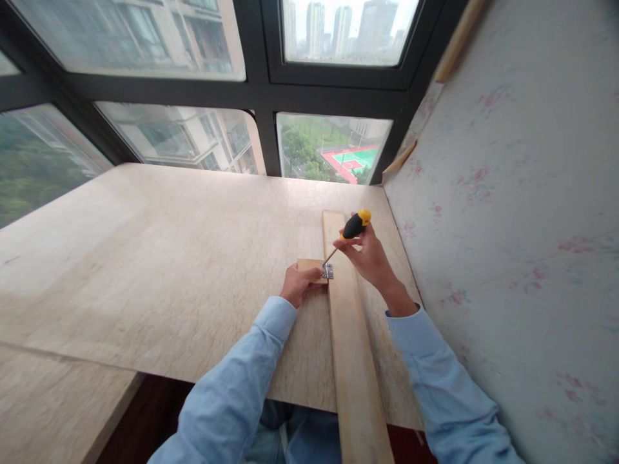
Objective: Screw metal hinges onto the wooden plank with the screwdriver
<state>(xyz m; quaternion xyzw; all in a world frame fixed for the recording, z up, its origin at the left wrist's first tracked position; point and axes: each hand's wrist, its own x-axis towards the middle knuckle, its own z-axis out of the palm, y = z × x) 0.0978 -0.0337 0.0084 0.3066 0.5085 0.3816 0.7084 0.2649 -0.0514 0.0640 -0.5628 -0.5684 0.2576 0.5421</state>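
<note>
My right hand [368,256] is closed around a screwdriver [356,224] with a black and yellow handle. The shaft slants down to the left, and its tip meets a small metal hinge [328,271]. This hinge spans the joint between a short wooden block [309,263] and a long wooden board [351,341]. With thumb on top and fingers underneath, my left hand [300,283] grips the short block beside the hinge. Part of the block is hidden by the thumb. Whether a screw sits under the tip is too small to tell.
The long board lies on a beige stone sill [159,258] and juts past its front edge toward me. A flowered wall [507,193] rises close on the right. Dark-framed windows [333,100] stand behind the sill. A lower ledge [58,399] is at the left front.
</note>
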